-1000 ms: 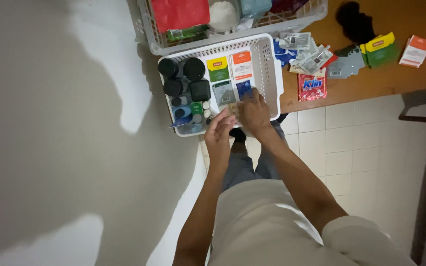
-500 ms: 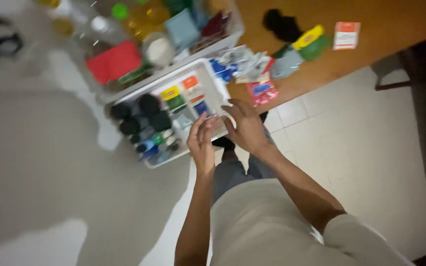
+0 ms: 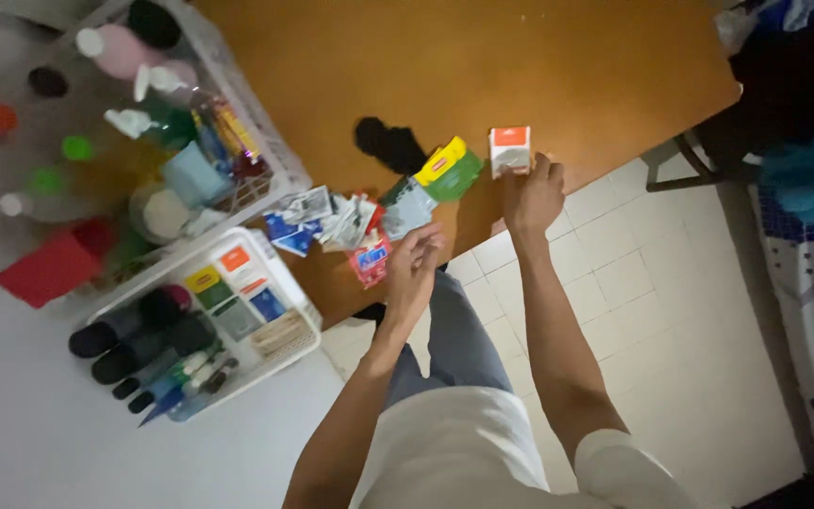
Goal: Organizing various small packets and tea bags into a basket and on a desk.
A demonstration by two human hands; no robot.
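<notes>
The orange-and-white packet (image 3: 510, 150) lies flat on the wooden table (image 3: 539, 66), near its front edge. I see my right hand (image 3: 531, 196) touching the packet's lower right corner with its fingertips — not clamped on it. My left hand (image 3: 414, 267) hovers over the table edge, fingers loosely curled, holding nothing, just beside a red sachet (image 3: 369, 261). A yellow-and-green packet (image 3: 449, 170) sits left of the orange one. Further left — a white basket (image 3: 280, 273) with bottles and sachets.

Brown wooden table (image 3: 539, 66) bears scattered sachets (image 3: 350, 221), an orange-white packet (image 3: 509, 151), baskets (image 3: 266, 155).
</notes>
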